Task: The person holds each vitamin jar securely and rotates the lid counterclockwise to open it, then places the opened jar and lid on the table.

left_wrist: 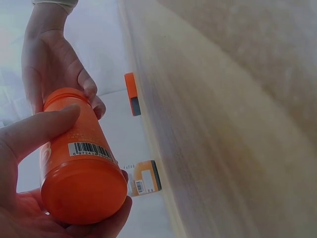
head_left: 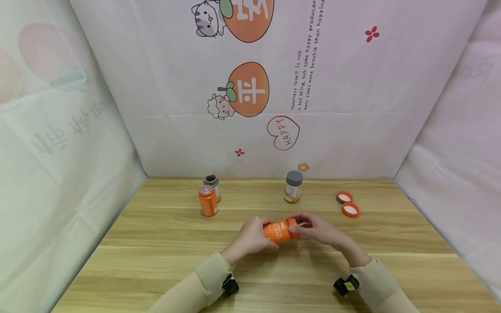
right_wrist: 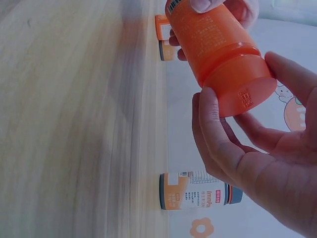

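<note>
An orange bottle (head_left: 276, 231) lies tilted on its side between both hands, just above the table. My left hand (head_left: 252, 237) grips its body, with the thumb across the side near the barcode in the left wrist view. The fingers and thumb of my right hand (head_left: 322, 229) hold the rim of its orange cap (right_wrist: 242, 85). That cap sits on the bottle's neck, and its embossed end faces the right palm in the right wrist view.
A grey-capped bottle (head_left: 292, 188) stands behind the hands. At the back left, a lidless orange bottle (head_left: 208, 203) stands before a lidless grey bottle (head_left: 217, 191). Two loose orange-rimmed lids (head_left: 350, 210) lie at the right. White printed cloth (head_left: 332, 143) walls the table (head_left: 164, 243).
</note>
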`<state>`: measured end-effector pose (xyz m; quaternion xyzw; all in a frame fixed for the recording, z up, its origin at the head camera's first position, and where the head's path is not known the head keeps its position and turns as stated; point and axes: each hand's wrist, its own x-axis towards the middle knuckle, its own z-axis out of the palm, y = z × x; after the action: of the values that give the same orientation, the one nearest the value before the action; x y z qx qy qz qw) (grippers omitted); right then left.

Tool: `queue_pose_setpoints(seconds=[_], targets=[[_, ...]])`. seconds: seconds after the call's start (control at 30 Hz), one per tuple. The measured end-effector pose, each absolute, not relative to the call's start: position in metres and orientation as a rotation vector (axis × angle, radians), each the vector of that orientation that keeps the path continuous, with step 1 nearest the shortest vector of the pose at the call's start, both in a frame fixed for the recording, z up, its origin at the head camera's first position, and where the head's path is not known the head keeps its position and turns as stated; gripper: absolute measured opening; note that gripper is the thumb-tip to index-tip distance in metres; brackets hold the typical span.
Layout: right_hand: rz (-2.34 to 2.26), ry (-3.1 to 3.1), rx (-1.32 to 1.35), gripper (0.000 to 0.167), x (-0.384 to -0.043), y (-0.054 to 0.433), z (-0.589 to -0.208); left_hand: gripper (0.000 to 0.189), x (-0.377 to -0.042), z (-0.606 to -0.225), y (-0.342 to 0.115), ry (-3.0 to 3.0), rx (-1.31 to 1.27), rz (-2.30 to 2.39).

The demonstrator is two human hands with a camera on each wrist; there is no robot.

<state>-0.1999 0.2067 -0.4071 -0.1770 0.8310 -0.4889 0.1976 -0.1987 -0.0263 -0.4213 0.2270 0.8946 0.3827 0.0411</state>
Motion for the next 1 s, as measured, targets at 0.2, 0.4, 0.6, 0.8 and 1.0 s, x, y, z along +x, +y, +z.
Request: queue_pose_setpoints(seconds=[0.2,0.4,0.6,0.8,1.0], targets=[[-1.383,2.34,-0.564,0.046,-0.1999,0.208,-0.407,0.054,-0.1988,-0.4216,-0.0265,2.723,0.698,1.181],[-1.397,2.355,-0.636,0.05,-0.2013,0.2098,-0.4084,0.054,-0.1982,-0.4214,-0.0263,2.716,0.704,1.188],[-1.501,2.296,-0.702,0.055,-0.2027,0.2127,-0.4117,0.055,-0.1978,-0.4207,-0.0253,2.713,0.686,1.192],[-1.543,2.264,-0.737,0.055,-0.2026,0.2137,-0.4119,0.056,-0.197,-0.4198,-0.0249,2.711,0.681,1.196],[-1.524,2.285,-0.728,0.053,-0.2019,0.2138,-0.411,0.056,-0.1967,-0.4201,-0.0243,2.71,0.689,1.2]])
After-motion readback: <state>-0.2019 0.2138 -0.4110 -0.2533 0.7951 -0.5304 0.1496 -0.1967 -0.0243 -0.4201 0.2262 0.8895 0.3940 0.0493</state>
